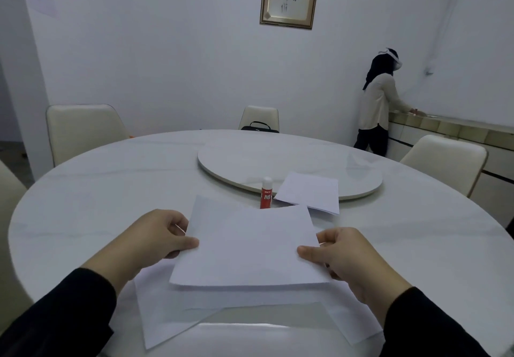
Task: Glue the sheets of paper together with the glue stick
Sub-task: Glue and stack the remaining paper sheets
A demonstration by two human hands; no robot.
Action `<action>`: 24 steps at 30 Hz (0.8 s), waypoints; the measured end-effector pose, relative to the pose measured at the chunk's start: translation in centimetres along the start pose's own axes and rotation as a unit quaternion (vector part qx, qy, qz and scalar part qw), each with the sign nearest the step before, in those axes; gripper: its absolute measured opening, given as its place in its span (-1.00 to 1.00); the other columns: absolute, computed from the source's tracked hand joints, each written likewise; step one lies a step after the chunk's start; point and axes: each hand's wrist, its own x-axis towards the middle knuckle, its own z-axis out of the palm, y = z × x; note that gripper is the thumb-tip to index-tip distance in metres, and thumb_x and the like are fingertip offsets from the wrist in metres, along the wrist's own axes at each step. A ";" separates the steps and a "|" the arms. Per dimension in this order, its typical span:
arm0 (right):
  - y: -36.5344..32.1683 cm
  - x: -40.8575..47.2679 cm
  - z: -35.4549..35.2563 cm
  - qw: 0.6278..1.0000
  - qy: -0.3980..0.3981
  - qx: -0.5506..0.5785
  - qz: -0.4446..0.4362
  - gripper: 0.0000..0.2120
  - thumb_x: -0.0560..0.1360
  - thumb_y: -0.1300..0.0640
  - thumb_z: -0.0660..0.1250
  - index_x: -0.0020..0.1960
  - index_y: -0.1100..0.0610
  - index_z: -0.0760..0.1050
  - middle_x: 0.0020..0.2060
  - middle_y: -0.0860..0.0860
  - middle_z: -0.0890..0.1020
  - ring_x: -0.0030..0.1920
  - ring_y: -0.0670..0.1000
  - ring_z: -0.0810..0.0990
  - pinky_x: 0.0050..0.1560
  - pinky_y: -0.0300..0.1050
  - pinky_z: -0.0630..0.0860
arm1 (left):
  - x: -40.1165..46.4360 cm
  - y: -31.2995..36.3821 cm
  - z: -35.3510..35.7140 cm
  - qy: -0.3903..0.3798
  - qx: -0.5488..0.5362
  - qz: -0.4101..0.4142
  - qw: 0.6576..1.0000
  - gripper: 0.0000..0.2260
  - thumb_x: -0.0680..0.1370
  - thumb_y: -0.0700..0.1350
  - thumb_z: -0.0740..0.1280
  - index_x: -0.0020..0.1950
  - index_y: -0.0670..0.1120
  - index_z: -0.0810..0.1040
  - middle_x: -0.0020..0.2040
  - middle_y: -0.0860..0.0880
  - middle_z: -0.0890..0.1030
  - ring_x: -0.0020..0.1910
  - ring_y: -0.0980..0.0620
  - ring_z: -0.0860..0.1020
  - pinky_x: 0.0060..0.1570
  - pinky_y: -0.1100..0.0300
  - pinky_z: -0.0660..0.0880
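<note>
I hold a white sheet of paper above the table. My left hand pinches its left edge, thumb on top. My right hand pinches its right edge the same way. Under it, near the table's front edge, lie more white sheets, partly overlapping. A red glue stick with a white cap stands upright just beyond the held sheet; its base is hidden by the paper. Another small stack of sheets lies to the right of the glue stick, partly on the turntable.
The round white table carries a white turntable in its middle. Cream chairs stand around it, with a black bag at the far one. A person stands at a counter at the back right.
</note>
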 end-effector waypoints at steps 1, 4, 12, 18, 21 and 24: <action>0.1 0.0 0.1 1.000 0.000 0.001 0.000 -0.69 0.30 0.24 0.56 -0.05 0.37 0.58 -0.23 0.14 0.68 -0.32 0.08 0.59 -0.30 -0.14 0.45 | -0.1 -0.1 0.0 0.007 0.007 -0.002 1.000 -0.93 0.40 -0.22 0.48 -0.16 -0.17 0.63 -0.27 -0.14 0.69 -0.32 -0.04 0.60 -0.07 0.05 0.58; 0.6 0.0 0.2 1.000 0.004 0.005 0.006 -0.64 0.28 0.25 0.56 -0.06 0.43 0.52 -0.24 0.15 0.62 -0.30 0.10 0.57 -0.26 -0.08 0.47 | -0.4 -0.4 0.1 0.007 0.015 -0.007 1.000 -0.97 0.44 -0.27 0.43 -0.19 -0.17 0.64 -0.32 -0.13 0.67 -0.35 0.00 0.57 -0.10 0.09 0.58; 1.1 0.4 0.0 1.000 0.005 0.002 0.010 -0.57 0.29 0.25 0.56 0.03 0.45 0.51 -0.32 0.09 0.60 -0.41 0.03 0.54 -0.42 -0.21 0.44 | -0.5 -0.8 0.3 0.000 0.041 -0.008 0.999 -0.94 0.43 -0.27 0.43 -0.22 -0.13 0.65 -0.31 -0.13 0.70 -0.35 0.01 0.59 -0.09 0.08 0.58; 1.3 0.6 0.0 1.000 0.004 -0.007 0.015 -0.49 0.27 0.22 0.58 0.07 0.46 0.48 -0.31 0.11 0.56 -0.34 0.08 0.50 -0.34 -0.15 0.43 | -0.5 -0.8 0.4 -0.003 0.070 -0.006 0.998 -0.93 0.44 -0.26 0.42 -0.21 -0.12 0.66 -0.31 -0.10 0.70 -0.32 0.00 0.62 -0.04 0.08 0.57; 1.6 0.9 0.1 1.000 0.006 -0.006 0.017 -0.47 0.25 0.20 0.59 0.06 0.45 0.48 -0.31 0.11 0.52 -0.32 0.08 0.48 -0.30 -0.11 0.43 | -0.5 -0.8 0.5 0.002 0.076 -0.003 0.997 -0.93 0.44 -0.26 0.42 -0.21 -0.12 0.65 -0.32 -0.10 0.70 -0.34 0.01 0.61 -0.09 0.12 0.57; 1.5 1.0 0.2 1.000 0.007 -0.018 0.018 -0.60 0.24 0.18 0.60 -0.07 0.34 0.51 -0.30 0.11 0.54 -0.32 0.08 0.49 -0.27 -0.09 0.45 | -0.4 -0.8 0.6 0.006 0.085 0.002 0.996 -0.92 0.43 -0.26 0.43 -0.23 -0.10 0.65 -0.36 -0.06 0.69 -0.37 0.03 0.60 -0.15 0.16 0.55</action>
